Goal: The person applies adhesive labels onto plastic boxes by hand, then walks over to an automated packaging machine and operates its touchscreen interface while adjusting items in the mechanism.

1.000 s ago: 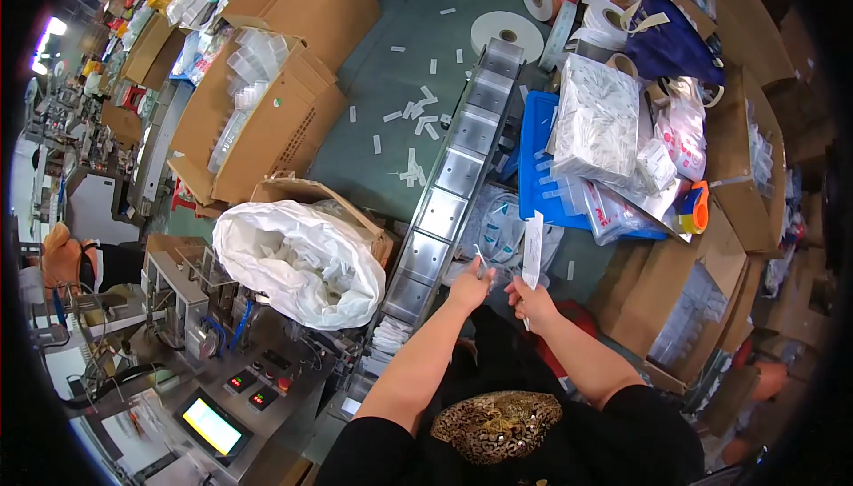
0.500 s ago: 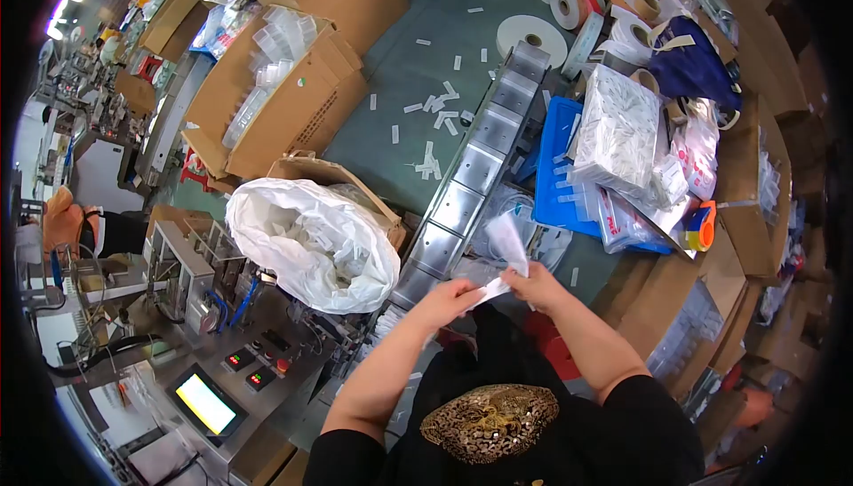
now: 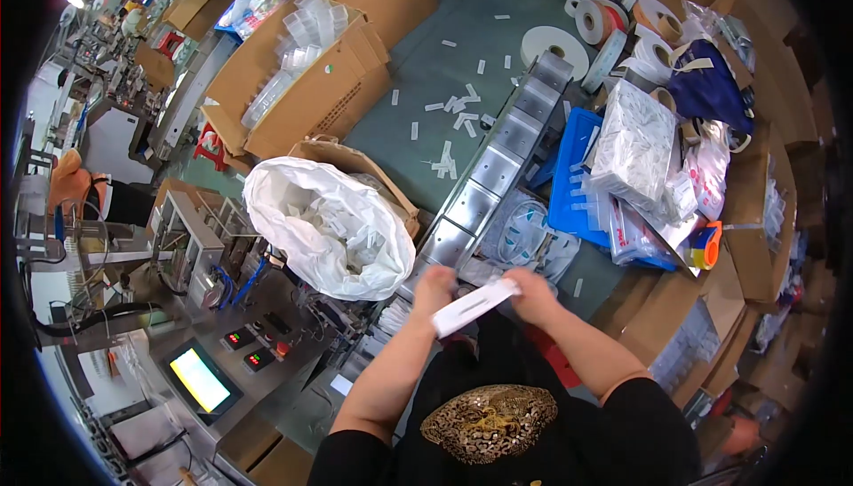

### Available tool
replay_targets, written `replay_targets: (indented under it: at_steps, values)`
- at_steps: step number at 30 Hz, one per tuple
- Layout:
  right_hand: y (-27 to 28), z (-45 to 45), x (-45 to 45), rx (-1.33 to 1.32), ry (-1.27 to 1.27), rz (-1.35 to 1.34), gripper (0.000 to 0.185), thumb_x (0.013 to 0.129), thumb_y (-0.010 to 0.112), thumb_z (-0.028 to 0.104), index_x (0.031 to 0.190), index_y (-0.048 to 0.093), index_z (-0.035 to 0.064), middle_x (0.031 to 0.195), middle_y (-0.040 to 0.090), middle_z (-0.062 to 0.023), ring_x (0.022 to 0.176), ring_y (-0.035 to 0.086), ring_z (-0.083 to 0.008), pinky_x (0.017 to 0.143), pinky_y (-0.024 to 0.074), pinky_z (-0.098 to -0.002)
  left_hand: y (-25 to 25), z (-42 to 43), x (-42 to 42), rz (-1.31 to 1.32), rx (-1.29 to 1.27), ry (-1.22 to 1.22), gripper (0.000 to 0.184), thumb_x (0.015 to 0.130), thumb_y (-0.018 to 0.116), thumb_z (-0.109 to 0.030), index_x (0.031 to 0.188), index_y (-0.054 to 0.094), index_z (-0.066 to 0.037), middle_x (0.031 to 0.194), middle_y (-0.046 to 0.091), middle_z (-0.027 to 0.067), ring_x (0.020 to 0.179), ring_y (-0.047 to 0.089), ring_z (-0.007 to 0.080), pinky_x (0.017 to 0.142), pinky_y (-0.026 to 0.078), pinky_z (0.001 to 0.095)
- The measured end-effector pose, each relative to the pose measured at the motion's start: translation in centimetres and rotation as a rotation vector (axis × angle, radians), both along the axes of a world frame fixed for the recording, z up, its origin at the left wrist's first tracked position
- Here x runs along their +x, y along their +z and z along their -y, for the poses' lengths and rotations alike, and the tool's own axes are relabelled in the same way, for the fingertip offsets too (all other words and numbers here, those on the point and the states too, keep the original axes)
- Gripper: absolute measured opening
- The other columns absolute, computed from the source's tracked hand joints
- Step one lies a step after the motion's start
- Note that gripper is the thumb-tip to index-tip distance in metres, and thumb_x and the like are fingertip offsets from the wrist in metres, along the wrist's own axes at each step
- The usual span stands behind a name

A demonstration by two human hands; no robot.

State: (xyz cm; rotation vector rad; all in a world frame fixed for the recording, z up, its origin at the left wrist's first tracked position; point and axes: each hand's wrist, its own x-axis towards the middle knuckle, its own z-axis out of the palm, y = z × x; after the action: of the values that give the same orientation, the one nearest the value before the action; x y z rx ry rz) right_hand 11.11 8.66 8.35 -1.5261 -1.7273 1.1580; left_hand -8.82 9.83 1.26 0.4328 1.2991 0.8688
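Note:
A long, flat white packet (image 3: pixel 475 308) with a dark narrow mark slants between my two hands, above the lower end of the metal conveyor. My right hand (image 3: pixel 535 298) is closed on its right end. At the other end, my left hand (image 3: pixel 432 294) is smeared by motion; the packet crosses in front of it near the wrist, and its fingers cannot be made out. Left of the hands stands a white bag-lined container (image 3: pixel 267 211) with many small pale pieces (image 3: pixel 355 233) inside.
The metal conveyor (image 3: pixel 475 202) runs up and right. A blue tray (image 3: pixel 569 206) with plastic bags and a bundle of white pieces (image 3: pixel 633 144) lies at right. A machine control panel with a lit screen (image 3: pixel 200 379) stands at lower left. White strips (image 3: pixel 446 162) litter the floor.
The white packet has turned its broad face up and lies straight; earlier a part stuck upward. My left hand has moved slightly up and left. The view has shifted a little.

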Motion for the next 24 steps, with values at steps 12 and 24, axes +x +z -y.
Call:
replay_targets:
  at_steps: [12, 24]
  values:
    - [-4.8, 2.4, 8.9, -0.467, -0.627, -0.085, 0.022, 0.078, 0.061, 0.021, 0.091, 0.053, 0.0054, 0.071, 0.052, -0.0054, 0.056, 0.050, -0.0173, 0.052, 0.0427, -0.0302, 1.6, -2.6, 6.8, -0.461, 0.109, -0.785, 0.048, 0.081, 0.051, -0.041, 0.098, 0.053, 0.004, 0.079, 0.058, 0.0130, 0.072, 0.055, 0.0192, 0.067, 0.043, 0.0315]
    - [-3.5, 1.6, 4.6, -0.748, -0.569, -0.499, 0.018, 0.076, 0.062, 0.019, 0.084, 0.055, 0.0045, 0.062, 0.049, 0.0006, 0.047, 0.043, -0.0079, 0.043, 0.0347, -0.0234, 3.0, -1.1, 7.1, 0.041, -0.027, -0.693, 0.050, 0.078, 0.057, -0.034, 0.112, 0.047, 0.001, 0.083, 0.059, 0.0122, 0.078, 0.056, 0.0164, 0.071, 0.044, 0.0299]
